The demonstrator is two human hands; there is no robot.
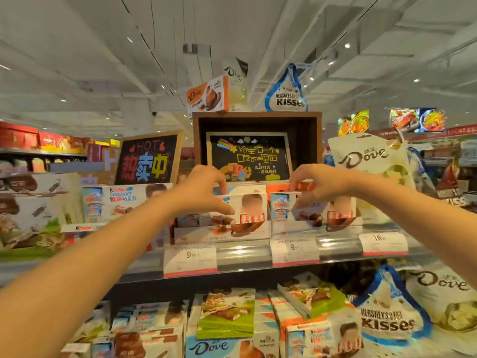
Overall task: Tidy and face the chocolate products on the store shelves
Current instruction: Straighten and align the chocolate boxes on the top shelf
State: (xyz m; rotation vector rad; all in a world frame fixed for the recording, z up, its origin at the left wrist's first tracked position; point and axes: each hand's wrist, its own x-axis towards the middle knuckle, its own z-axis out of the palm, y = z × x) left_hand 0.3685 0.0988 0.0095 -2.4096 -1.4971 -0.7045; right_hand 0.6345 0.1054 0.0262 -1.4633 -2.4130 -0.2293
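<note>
Evidently mid-facing, the left hand (206,187) pinched one Kinder box (240,215) and the right hand (318,183) pinched its neighbour (317,214), which next needed squaring to the shelf edge (242,254).

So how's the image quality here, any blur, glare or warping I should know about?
Head view: strong wide-angle warping bends the shelf edge and ceiling; the left hand, right hand and Kinder boxes are soft with motion blur; glare streaks the clear price strip; lighting is even and bright overhead.
</note>
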